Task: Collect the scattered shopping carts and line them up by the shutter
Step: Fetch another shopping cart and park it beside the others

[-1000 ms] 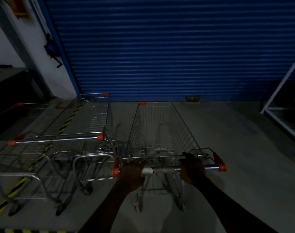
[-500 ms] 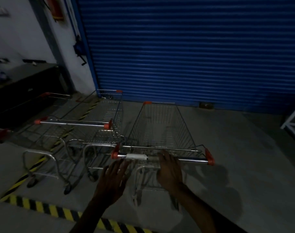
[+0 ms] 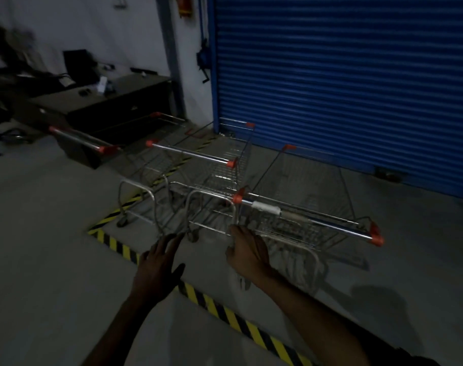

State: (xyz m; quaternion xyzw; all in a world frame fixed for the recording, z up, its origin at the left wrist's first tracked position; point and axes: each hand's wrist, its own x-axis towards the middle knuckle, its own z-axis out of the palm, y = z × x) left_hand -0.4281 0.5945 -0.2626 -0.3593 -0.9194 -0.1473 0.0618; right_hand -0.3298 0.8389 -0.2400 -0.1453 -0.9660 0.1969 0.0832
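Blue ribbed shutter fills the upper right of the frame, above a grey concrete floor crossed by a yellow-and-black hazard stripe. Three shopping carts stand side by side, noses toward the shutter: the nearest cart at centre right, the middle cart to its left, the far cart at centre left.

A second ago both our hands gripped the nearest cart's handle; now they are off it and drawn back, and our view has swung left. We judge this cart parked in the row, leaving us free to fetch another.

Our left hand, at lower centre, has its fingers spread wide and holds nothing. Our right hand, just below the handle, hangs loosely open, also empty.

Dim light and blur hide the wheels, the far cart's basket against the dark desk, and whether any nose touches the shutter.
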